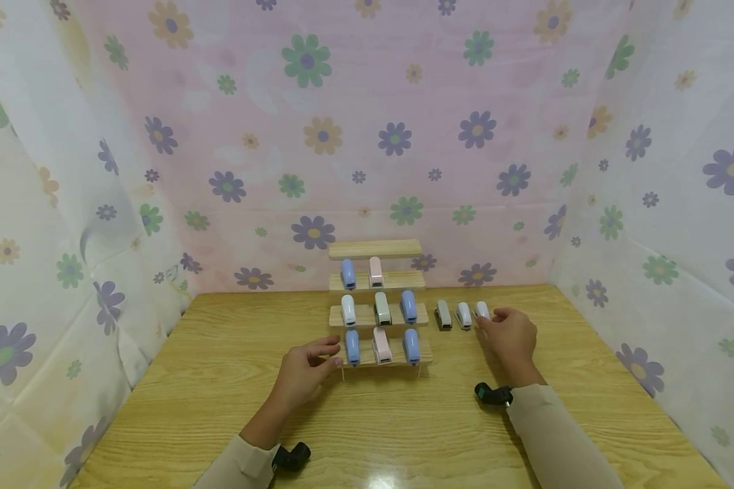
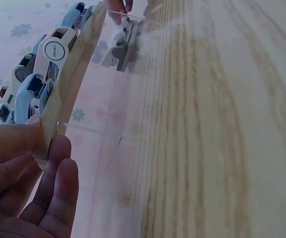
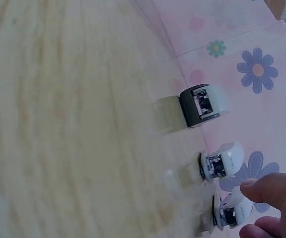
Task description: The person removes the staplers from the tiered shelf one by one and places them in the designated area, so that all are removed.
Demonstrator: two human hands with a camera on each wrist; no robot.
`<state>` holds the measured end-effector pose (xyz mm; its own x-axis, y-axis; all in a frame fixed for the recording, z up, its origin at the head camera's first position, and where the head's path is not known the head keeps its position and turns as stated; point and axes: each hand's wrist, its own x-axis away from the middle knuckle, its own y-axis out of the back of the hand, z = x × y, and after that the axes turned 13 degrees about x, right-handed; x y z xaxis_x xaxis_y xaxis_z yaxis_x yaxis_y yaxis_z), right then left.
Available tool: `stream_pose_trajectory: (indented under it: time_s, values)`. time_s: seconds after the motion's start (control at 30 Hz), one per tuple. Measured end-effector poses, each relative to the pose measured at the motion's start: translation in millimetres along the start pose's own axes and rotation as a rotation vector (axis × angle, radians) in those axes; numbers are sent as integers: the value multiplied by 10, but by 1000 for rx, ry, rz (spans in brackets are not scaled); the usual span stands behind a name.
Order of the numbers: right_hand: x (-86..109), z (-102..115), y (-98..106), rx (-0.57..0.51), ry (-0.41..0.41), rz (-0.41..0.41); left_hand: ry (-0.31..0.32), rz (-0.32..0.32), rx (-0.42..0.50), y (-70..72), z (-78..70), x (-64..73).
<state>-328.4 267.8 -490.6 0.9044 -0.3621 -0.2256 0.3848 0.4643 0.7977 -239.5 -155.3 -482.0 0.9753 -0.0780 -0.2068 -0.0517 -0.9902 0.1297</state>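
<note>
A stepped wooden display rack [image 1: 379, 316] carries mini staplers on its tiers. The lowest tier holds a blue stapler [image 1: 352, 346], a pink one [image 1: 381, 345] and another blue one [image 1: 411, 345]. My left hand [image 1: 306, 367] pinches the left end of that tier between thumb and fingers, close beside the left blue stapler. To the rack's right, a grey stapler [image 1: 443, 315] and two white staplers stand in a row on the table. My right hand [image 1: 511, 334] holds the rightmost white stapler [image 3: 238, 210], thumb on its top; the other white stapler [image 3: 225, 161] is just beside it.
On the middle tier are white [image 1: 348, 310], pale green [image 1: 382, 309] and blue [image 1: 408, 306] staplers. Above stand a blue [image 1: 347, 273] and a pink one [image 1: 376, 272], below a bare top board [image 1: 375, 249]. Flowered cloth [image 1: 355, 102] encloses the wooden table [image 1: 232, 326].
</note>
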Motion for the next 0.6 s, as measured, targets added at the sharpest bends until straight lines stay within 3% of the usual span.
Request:
stream_pose_trajectory:
  time_s: [0.4,0.6]
  values:
    - [-79,263,160,-40,18,-6,10,-8,6,1,17,-2]
    - [-104,412,199,-67,68,-54,12,-7,10,-2,24,-8]
